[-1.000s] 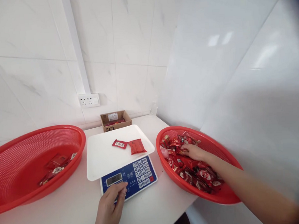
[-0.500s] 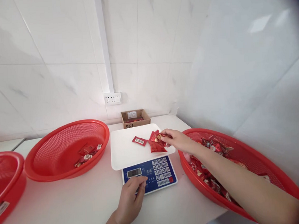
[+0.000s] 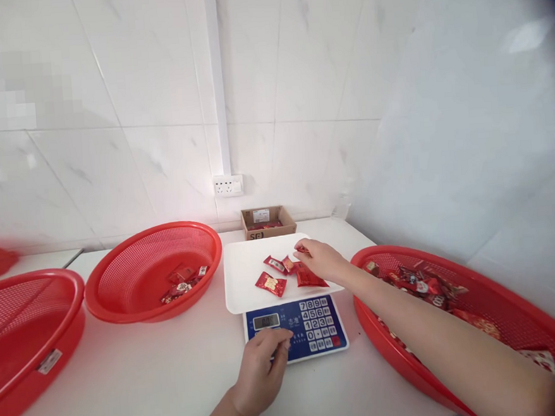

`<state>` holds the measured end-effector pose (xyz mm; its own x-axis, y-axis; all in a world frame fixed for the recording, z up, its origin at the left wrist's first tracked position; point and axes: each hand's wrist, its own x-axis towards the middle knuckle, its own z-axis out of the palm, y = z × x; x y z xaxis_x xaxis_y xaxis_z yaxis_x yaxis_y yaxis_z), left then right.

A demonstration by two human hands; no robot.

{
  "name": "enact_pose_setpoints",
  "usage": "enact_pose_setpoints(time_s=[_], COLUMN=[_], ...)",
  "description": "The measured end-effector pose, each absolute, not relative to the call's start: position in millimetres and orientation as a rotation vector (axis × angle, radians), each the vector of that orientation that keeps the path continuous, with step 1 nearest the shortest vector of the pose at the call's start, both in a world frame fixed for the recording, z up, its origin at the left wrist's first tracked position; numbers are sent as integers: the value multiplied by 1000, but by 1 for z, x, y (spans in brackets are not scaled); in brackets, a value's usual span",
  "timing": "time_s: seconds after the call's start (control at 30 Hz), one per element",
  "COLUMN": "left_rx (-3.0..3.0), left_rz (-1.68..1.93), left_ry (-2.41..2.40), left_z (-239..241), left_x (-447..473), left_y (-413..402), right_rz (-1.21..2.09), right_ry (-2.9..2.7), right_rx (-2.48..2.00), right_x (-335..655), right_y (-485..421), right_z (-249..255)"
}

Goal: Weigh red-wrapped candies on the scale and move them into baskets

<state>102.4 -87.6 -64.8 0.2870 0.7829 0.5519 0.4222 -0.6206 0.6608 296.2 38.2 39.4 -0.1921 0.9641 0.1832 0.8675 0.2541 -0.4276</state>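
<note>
My right hand (image 3: pixel 323 259) reaches over the white weighing tray (image 3: pixel 243 284) of a blue-faced scale (image 3: pixel 320 329). Its fingertips pinch a small red packet (image 3: pixel 301 249). Several other red packets (image 3: pixel 271 283) lie on the tray beside and under the hand. My left hand (image 3: pixel 262 374) rests with curled fingers on the scale's front, just below its display (image 3: pixel 266 321), and holds nothing. My right forearm crosses the rim of a red mesh basket (image 3: pixel 380 348) that holds many red candy packets (image 3: pixel 425 285).
A second red basket (image 3: pixel 123 311) with a few packets stands left of the scale. A third red basket (image 3: pixel 57 325) sits at the far left. A small cardboard box (image 3: pixel 268 222) stands at the tiled wall under a socket (image 3: pixel 228 185).
My right hand went from the right basket to the tray with packets, and more packets now lie on the tray. The view has swung left. My left hand stays at the scale.
</note>
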Motion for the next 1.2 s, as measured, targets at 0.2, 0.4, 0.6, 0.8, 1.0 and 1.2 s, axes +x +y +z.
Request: enact_pose_setpoints(time_s=[0.2, 0.4, 0.6, 0.8, 1.0, 1.2], left_rx=[2165, 2168, 2195, 2245, 2270, 2295], left_rz=[1265, 1276, 1277, 1316, 1317, 1307], left_ry=[1073, 1095, 1084, 1069, 1087, 1102], left_z=[-63, -64, -66, -66, -71, -70], left_x=[102, 103, 102, 102, 103, 105], left_y=[-89, -88, -86, -85, -81, -81], right_rz=[373, 403, 223, 105, 410, 625], right_ry=[-2169, -2221, -2144, -1990, -2004, -1946], right_rx=[-1599, -1510, -1576, -2003, -2327, -2313], right_x=[290, 286, 337, 440, 512, 498], right_y=[30, 18, -2, -38, -91, -109], right_z=[37, 36, 40, 29, 6, 4])
